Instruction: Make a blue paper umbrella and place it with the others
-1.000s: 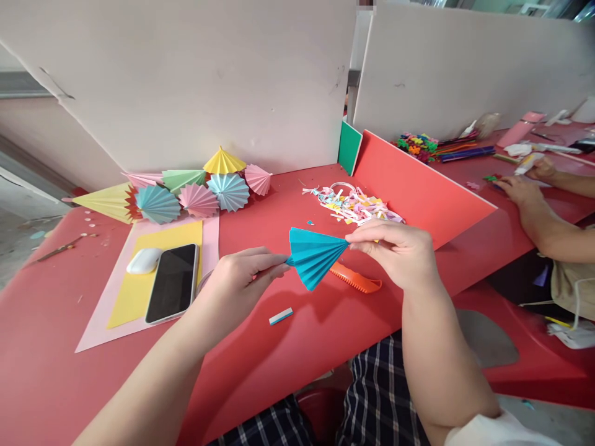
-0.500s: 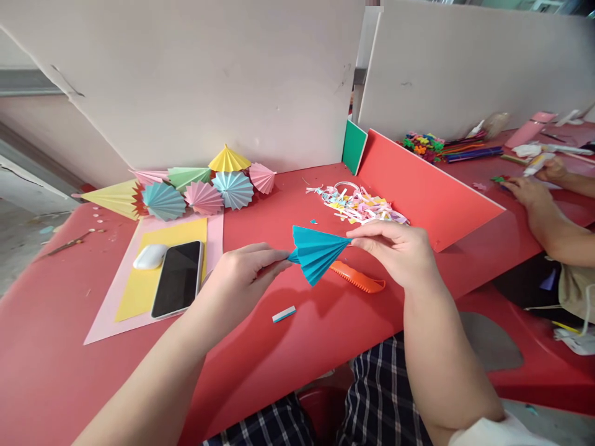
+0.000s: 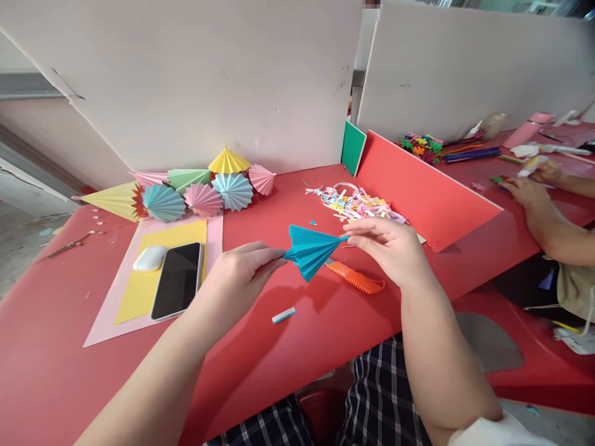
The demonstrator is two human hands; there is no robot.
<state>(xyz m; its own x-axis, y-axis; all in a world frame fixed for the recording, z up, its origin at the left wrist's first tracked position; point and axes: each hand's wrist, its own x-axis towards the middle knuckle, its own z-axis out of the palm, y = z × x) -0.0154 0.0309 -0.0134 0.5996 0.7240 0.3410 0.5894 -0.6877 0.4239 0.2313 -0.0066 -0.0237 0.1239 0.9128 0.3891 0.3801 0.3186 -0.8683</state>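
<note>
A blue pleated paper fan (image 3: 309, 249) is held in the air between my two hands, its folds spread in the middle. My left hand (image 3: 248, 272) pinches its left end. At the right, my right hand (image 3: 383, 246) has the narrow gathered tip between thumb and fingers. Below the fan, an orange utility knife (image 3: 357, 278) lies on the red table (image 3: 260, 396). Nearer to me is a small white and blue strip (image 3: 283, 316). Several finished pleated paper cones, among them a yellow one (image 3: 229, 162), are stacked at the back left.
On the left, a black phone (image 3: 177, 280) and a white mouse-like case (image 3: 149, 257) rest on yellow and pink sheets. Paper scraps (image 3: 356, 203) lie before a red board (image 3: 418, 186). Farther right, a co-worker's hands (image 3: 530, 186) are at work near a pink bottle (image 3: 530, 129).
The fan and my right hand have shifted slightly left, and the pleats have drawn a little narrower. Both hands keep their pinch.
</note>
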